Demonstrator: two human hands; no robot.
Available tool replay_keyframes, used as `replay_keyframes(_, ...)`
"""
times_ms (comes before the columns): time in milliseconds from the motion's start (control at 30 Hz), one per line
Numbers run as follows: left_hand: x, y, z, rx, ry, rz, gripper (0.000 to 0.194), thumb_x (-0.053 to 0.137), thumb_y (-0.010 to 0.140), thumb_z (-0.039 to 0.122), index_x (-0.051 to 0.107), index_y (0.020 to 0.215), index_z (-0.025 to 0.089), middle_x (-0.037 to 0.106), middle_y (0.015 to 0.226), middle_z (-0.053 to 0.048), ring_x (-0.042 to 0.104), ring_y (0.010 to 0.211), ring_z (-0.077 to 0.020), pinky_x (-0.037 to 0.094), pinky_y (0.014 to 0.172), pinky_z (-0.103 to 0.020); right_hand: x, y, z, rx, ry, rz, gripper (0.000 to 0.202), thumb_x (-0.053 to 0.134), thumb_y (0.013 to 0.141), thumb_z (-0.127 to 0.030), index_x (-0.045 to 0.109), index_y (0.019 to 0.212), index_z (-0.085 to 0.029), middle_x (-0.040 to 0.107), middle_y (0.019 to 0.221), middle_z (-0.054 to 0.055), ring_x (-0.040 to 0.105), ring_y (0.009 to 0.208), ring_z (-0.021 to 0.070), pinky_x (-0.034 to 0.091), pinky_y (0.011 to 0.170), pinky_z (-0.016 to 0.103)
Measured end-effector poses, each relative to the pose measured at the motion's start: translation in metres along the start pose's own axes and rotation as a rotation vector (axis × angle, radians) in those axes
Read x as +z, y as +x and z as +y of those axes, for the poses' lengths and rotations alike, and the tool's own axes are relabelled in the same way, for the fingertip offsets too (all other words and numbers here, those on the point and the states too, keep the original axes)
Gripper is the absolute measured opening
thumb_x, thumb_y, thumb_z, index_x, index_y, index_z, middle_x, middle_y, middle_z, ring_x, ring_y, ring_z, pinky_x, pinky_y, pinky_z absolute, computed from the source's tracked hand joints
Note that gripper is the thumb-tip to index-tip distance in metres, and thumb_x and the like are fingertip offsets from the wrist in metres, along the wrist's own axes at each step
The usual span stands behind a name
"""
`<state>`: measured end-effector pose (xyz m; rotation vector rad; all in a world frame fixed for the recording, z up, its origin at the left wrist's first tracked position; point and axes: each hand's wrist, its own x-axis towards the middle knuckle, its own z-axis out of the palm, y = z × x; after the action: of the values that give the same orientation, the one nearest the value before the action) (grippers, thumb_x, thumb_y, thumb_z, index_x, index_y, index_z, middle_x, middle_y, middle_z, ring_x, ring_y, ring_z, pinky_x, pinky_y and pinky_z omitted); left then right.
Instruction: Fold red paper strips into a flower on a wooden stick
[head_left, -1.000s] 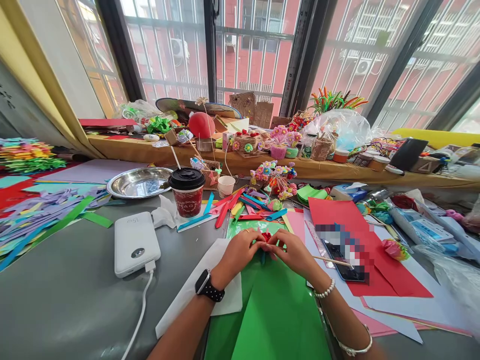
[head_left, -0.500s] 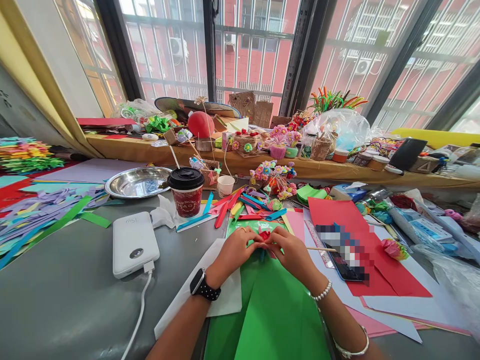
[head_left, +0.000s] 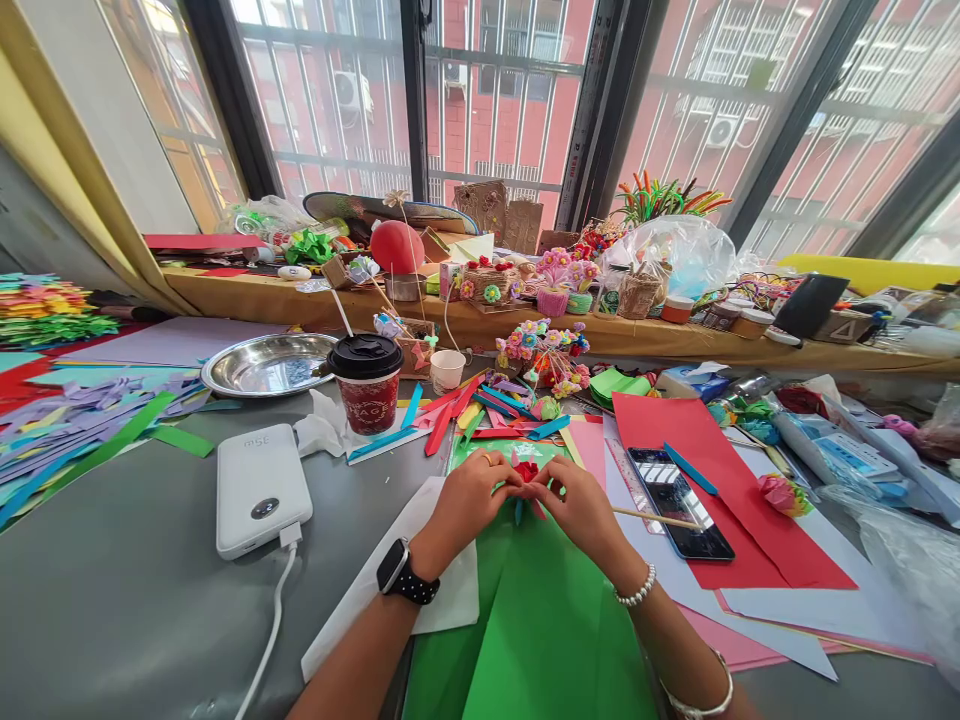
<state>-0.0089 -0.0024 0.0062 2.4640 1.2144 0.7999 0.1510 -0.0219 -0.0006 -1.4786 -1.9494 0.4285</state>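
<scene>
Over the green paper (head_left: 562, 630), both hands meet at a small red and pink paper flower (head_left: 526, 470). My left hand (head_left: 469, 500), with a black watch on the wrist, pinches its near left side between thumb and fingertips. From the other side, my right hand (head_left: 577, 505), with a beaded bracelet at the wrist, pinches the flower too. The fingers partly cover its petals, and a bit of blue shows just below. A thin wooden stick (head_left: 660, 518) sticks out right of my right hand, across a phone; whether it joins the flower is hidden.
Left of the hands stand a lidded paper cup (head_left: 366, 390), a white power bank (head_left: 262, 490) with a cable, and a steel plate (head_left: 270, 365). Loose paper strips (head_left: 457, 410) lie ahead. Red sheets (head_left: 780, 540) and a phone (head_left: 679, 500) are at right; crafts crowd the ledge (head_left: 315, 305).
The whole view has shifted slightly, so things sit a little further left. Both hands keep their pinch on the paper flower, with only slight finger movement.
</scene>
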Motion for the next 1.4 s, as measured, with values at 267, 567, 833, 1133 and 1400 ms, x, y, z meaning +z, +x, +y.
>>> replay_keyframes(267,0.000,-0.001,0.000,0.036,0.013,0.000,0.014,0.050,0.076,0.018,0.064,0.077,0.021,0.061,0.079,-0.002,0.050,0.079,-0.0165,0.040,0.068,-0.026,0.002,0.001,0.004,0.010,0.105,-0.022,0.013,0.056,0.074,-0.027,0.059,0.066,-0.017,0.057,0.069,0.002,0.053,0.056,0.0131,0.043,0.053,0.027)
replay_keyframes(567,-0.002,-0.001,0.001,0.042,0.002,0.043,0.014,0.048,0.077,0.019,0.062,0.076,0.020,0.059,0.078,-0.003,0.050,0.080,-0.0172,0.040,0.069,-0.027,0.001,0.000,0.000,-0.032,0.062,0.020,0.016,0.055,0.076,-0.026,0.063,0.063,-0.020,0.056,0.069,0.002,0.053,0.058,0.0130,0.043,0.054,0.026)
replay_keyframes(833,0.007,0.000,-0.007,-0.108,-0.245,0.167,0.043,0.059,0.068,0.033,0.044,0.108,0.021,0.048,0.103,-0.006,0.050,0.084,-0.0181,0.044,0.072,-0.034,-0.006,0.000,-0.006,-0.061,0.044,0.083,0.014,0.051,0.079,-0.023,0.060,0.068,-0.017,0.055,0.072,0.002,0.053,0.059,0.0130,0.040,0.052,0.024)
replay_keyframes(1133,0.006,0.000,-0.005,-0.275,-0.720,-0.075,0.070,0.061,0.066,0.037,0.026,0.126,0.025,0.048,0.110,-0.010,0.054,0.093,-0.0199,0.044,0.078,-0.034,-0.006,-0.001,-0.010,-0.138,0.102,0.098,0.014,0.048,0.080,-0.022,0.055,0.070,-0.017,0.053,0.073,0.004,0.051,0.060,0.0131,0.042,0.052,0.025)
replay_keyframes(1400,0.005,0.002,0.002,-0.246,-0.844,-0.058,0.062,0.062,0.066,0.031,0.036,0.121,0.022,0.054,0.096,-0.006,0.054,0.086,-0.0170,0.045,0.069,-0.028,-0.005,-0.001,-0.011,-0.221,0.069,0.129,0.011,0.047,0.081,-0.021,0.055,0.075,-0.017,0.053,0.077,0.005,0.051,0.064,0.0135,0.043,0.056,0.026)
